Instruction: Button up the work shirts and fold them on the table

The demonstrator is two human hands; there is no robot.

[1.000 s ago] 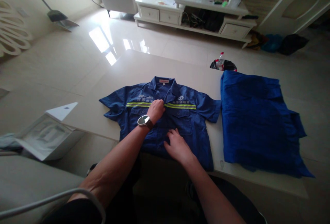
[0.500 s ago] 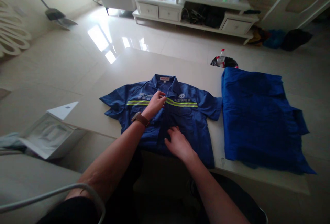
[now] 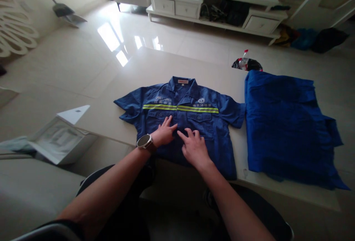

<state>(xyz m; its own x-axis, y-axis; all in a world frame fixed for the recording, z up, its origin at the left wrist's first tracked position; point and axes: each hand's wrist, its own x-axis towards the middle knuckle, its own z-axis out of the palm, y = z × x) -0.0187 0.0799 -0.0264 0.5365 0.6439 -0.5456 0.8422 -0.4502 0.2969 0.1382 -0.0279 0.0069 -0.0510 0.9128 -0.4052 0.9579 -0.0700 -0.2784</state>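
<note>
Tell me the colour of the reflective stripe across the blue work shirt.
Yellow-green reflective stripe, best seen in the head view.

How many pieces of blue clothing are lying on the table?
2: the short-sleeved work shirt lies spread on the table under the left hand and right hand; the folded blue garment lies beside it, on the right of the view.
</note>
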